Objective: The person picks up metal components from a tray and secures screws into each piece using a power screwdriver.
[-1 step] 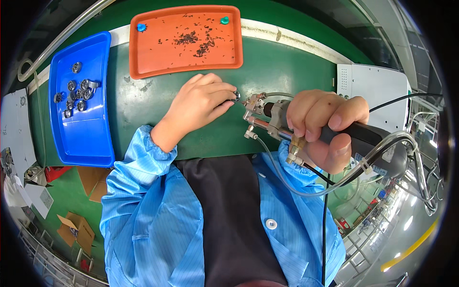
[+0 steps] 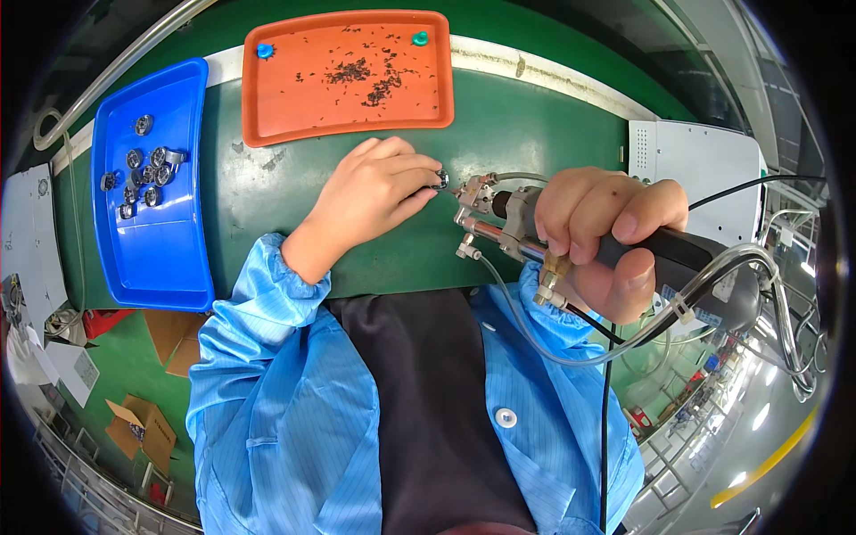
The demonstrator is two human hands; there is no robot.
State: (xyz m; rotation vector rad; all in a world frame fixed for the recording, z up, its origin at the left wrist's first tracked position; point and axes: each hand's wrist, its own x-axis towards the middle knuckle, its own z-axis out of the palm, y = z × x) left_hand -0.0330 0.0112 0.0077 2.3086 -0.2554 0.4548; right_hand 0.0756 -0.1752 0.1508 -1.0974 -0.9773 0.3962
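Note:
My left hand (image 2: 379, 189) pinches a small dark, shiny round part (image 2: 440, 180) between thumb and fingers, over the green bench top. Most of that part is hidden by the fingertips. In my right hand (image 2: 615, 236) is a power screwdriver (image 2: 513, 214) with a black body, metal fittings and hoses, my fingers wrapped round it. Its metal nose points left at the part, close beside it; whether they touch I cannot tell. Several similar dark and silvery ring-shaped parts (image 2: 159, 158) lie in the blue tray (image 2: 165, 259) to the left.
An orange tray (image 2: 348, 129) at the back holds scattered tiny black pieces, a blue knob (image 2: 265, 51) and a green knob (image 2: 420, 38). A pale metal box (image 2: 695, 165) stands at the right. A clear hose (image 2: 571, 358) loops below my right hand. Cardboard boxes (image 2: 147, 432) sit at lower left.

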